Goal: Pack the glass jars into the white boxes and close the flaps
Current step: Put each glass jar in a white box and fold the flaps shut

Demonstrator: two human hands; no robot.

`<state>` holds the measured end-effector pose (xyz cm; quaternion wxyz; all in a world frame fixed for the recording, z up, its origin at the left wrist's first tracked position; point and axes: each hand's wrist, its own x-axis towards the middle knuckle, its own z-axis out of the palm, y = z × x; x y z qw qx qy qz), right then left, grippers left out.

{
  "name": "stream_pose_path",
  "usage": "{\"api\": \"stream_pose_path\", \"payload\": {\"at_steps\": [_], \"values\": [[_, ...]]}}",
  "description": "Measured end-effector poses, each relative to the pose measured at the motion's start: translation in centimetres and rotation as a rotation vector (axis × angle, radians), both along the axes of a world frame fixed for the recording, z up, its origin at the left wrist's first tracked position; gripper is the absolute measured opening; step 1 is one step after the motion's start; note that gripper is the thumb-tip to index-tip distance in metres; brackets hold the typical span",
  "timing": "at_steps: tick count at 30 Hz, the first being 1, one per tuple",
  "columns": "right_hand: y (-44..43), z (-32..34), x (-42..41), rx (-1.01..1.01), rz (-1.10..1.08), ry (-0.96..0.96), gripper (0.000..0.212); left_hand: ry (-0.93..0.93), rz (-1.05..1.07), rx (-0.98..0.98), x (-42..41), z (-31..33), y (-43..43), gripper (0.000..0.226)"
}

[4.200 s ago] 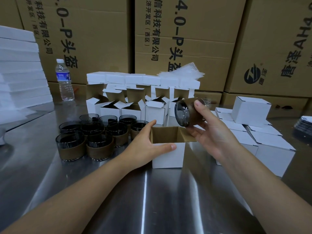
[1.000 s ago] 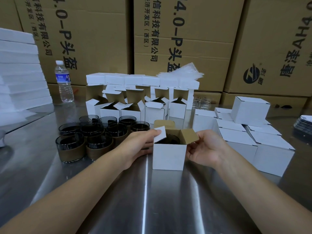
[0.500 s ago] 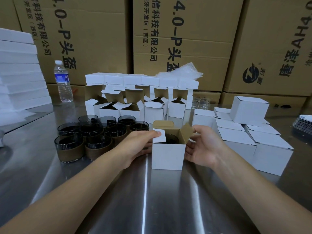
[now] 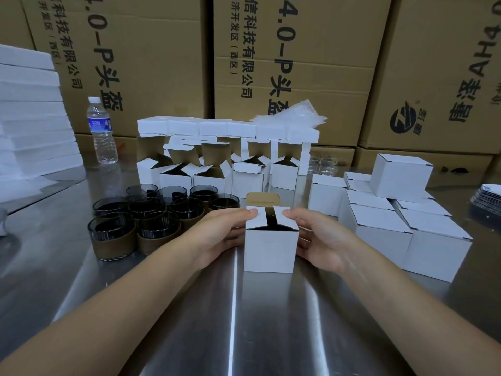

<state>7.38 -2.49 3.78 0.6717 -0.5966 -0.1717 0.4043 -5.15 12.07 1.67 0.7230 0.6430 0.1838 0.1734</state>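
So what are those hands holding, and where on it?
The white box: the left hand grips its left side, the right hand its right side, fingertips pressing the two small top flaps down.

Your steel table (image 4: 244, 321) | in front of you: one white box (image 4: 269, 248), side flaps folded in | left of it: glass jars (image 4: 151, 213), clustered | behind: open boxes (image 4: 208, 180) in rows | right: closed boxes (image 4: 379, 232) | far left: water bottle (image 4: 101, 131), foam sheets (image 4: 29, 118)
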Motion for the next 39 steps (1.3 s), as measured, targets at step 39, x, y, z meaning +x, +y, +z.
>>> {"api": "stream_pose_path", "payload": {"at_steps": [39], "values": [[-0.3,0.3,0.8,0.011,0.034,-0.194,0.019,-0.094,0.073,-0.057,-0.3,0.9,-0.9,0.024]]}}
